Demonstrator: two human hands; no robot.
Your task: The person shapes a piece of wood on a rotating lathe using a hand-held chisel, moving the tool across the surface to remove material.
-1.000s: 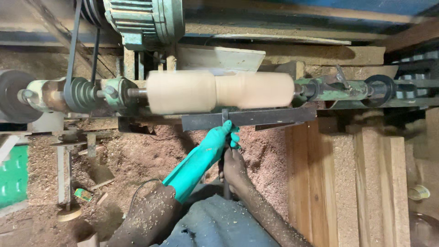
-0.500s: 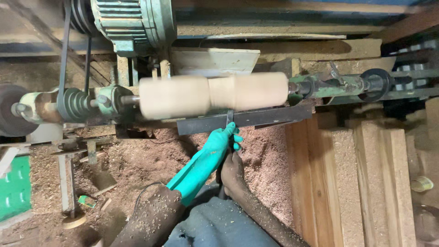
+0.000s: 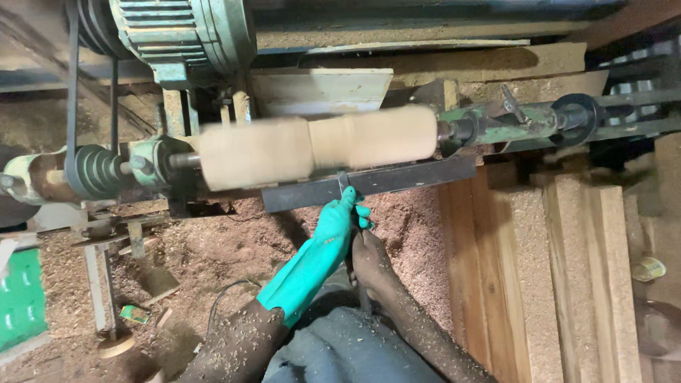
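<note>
A pale wooden cylinder (image 3: 312, 145) spins, blurred, between the lathe's two ends, with a narrow groove near its middle. My left hand (image 3: 340, 220), in a teal rubber glove, grips the front of a chisel (image 3: 344, 186) that rests on the dark metal tool rest (image 3: 369, 183); its tip meets the wood by the groove. My bare right hand (image 3: 370, 259) closes around the chisel's handle just behind the gloved hand. Sawdust clings to both forearms.
A green motor (image 3: 188, 35) sits above, with a belt (image 3: 72, 92) running to the pulley (image 3: 99, 170) at the left. The green tailstock (image 3: 511, 120) holds the right end. Sawdust (image 3: 213, 248) covers the floor. Wooden boards (image 3: 560, 284) stand at the right.
The view has drifted slightly, so the lathe sits a little lower and tilted. Both hands keep their hold on the chisel at the same spot on the rest.
</note>
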